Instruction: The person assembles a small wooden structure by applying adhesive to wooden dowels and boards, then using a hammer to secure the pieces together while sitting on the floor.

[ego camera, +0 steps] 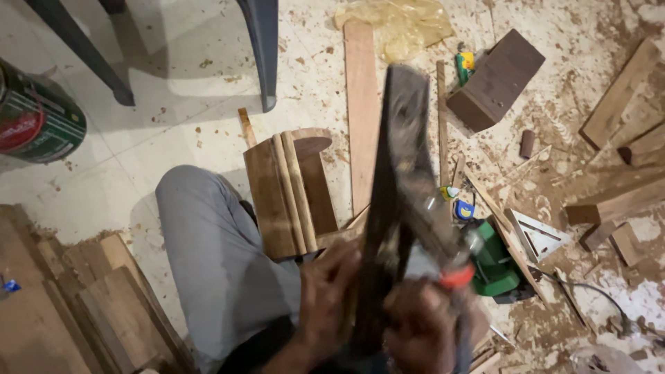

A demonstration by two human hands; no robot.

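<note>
I sit on the floor with my grey-trousered knee at the left. My left hand (325,298) grips the near end of a long dark wooden strip (388,194) that stands up and away from me. My right hand (415,325) holds the rear of a metal hand plane (415,208) with an orange-red part, pressed against the strip's edge; plane and strip are blurred by motion. Just left of the strip lies a small curved wooden piece (287,194) made of joined slats.
A long pale plank (361,111), a dark wood block (495,79), a green power tool (493,263) with cable, a metal square (537,235) and offcuts (620,90) lie on the sawdust-covered floor. A paint can (34,114) stands far left, chair legs (263,48) above, stacked boards (104,305) bottom left.
</note>
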